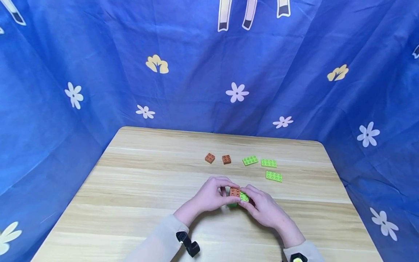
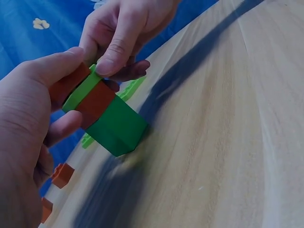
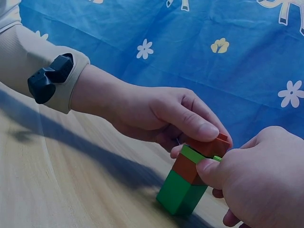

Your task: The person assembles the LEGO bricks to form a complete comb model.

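Both hands are at a small stack of toy building bricks in front of me. At its bottom is a dark green block (image 2: 116,127), then a brown brick (image 2: 97,100), then a lime green plate (image 1: 244,197). My left hand (image 1: 211,194) grips another brown brick (image 1: 234,192) at the top of the stack, thumb and fingers on opposite sides. From the other side, my right hand (image 1: 263,207) pinches the end of the lime plate that sticks out past the brown bricks. The stack stands close over the wooden table, partly covered by the fingers.
Beyond the hands, two loose brown bricks (image 1: 210,158) (image 1: 226,159) lie on the table (image 1: 131,182). To their right are three lime plates (image 1: 250,160) (image 1: 268,163) (image 1: 274,176). A blue patterned cloth (image 1: 193,72) hangs behind the table and along its sides.
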The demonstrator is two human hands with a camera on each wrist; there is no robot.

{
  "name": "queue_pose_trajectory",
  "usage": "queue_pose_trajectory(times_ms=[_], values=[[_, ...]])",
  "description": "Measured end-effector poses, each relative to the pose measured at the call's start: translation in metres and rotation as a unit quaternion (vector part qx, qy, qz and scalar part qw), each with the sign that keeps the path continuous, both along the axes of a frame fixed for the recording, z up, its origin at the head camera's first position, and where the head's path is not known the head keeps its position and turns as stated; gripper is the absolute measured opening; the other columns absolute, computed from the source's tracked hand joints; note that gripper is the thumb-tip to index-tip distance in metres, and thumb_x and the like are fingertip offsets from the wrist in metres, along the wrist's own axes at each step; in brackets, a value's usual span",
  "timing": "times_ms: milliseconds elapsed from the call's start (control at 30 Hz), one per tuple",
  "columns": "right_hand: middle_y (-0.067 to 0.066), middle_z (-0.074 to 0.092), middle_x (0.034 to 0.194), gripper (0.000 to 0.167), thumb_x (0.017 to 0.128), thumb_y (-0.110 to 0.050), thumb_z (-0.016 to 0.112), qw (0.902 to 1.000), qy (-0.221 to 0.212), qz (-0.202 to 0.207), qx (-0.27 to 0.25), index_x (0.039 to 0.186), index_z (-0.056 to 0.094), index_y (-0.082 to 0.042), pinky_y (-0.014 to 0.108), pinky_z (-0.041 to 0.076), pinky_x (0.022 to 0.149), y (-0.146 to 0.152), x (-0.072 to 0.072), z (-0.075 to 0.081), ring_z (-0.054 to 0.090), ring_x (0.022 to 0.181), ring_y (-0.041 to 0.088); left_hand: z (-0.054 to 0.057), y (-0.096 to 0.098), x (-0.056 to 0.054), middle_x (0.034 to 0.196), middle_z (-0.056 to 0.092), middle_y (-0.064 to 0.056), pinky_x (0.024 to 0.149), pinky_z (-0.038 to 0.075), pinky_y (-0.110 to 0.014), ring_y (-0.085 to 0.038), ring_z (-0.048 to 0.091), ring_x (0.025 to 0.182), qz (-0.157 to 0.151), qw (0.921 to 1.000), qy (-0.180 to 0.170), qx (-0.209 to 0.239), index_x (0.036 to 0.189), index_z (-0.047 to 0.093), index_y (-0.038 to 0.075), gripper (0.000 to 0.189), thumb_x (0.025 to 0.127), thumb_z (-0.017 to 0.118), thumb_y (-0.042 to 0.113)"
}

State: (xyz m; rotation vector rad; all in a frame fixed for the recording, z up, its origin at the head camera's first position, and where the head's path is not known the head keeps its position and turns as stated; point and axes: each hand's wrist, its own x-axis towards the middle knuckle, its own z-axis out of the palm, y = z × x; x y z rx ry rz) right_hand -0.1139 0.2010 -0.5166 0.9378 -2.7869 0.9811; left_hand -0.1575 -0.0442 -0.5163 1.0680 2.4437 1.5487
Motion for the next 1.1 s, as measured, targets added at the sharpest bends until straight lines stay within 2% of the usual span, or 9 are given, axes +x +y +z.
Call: queue_pose_trajectory(times_ms=[467,867,1100], values=[[-0.022,0.057,0.103,0.039,0.108,-0.042,0.061,0.9999,-0.013,-0.003,-0.004,0.139,0.066,-0.021,0.026,0.051,0.072,0.0008,0.0022,-0.0003,0.055,0.08,0.002,0.0075,0.002,0.0015,0.09,0.067,0.021,0.05,0.046,-0.024,-0.005,0.054,0.054,0.001,0.9988,0.0,-0.048,0.119,0.082,0.02,0.037,0.089,0.088,0.041],[-0.022,0.058,0.106,0.036,0.108,-0.043,0.061,0.9998,-0.014,0.004,-0.01,0.137,0.067,-0.022,0.028,0.053,0.076,-0.0026,0.0013,0.0021,0.057,0.085,0.002,0.0017,-0.0002,0.0049,0.089,0.067,0.018,0.048,0.04,-0.024,-0.008,0.049,0.055,0.016,0.9995,-0.025,-0.013,0.118,0.082,0.023,0.035,0.089,0.087,0.042],[-0.023,0.059,0.107,0.038,0.107,-0.045,0.061,0.9996,-0.025,0.006,-0.011,0.139,0.066,-0.024,0.027,0.052,0.075,0.0004,0.0011,0.0028,0.057,0.084,0.002,0.0022,0.0015,0.0067,0.09,0.068,0.016,0.053,0.041,-0.023,-0.007,0.05,0.061,0.008,0.9993,-0.036,-0.002,0.117,0.083,0.02,0.033,0.089,0.088,0.036]])
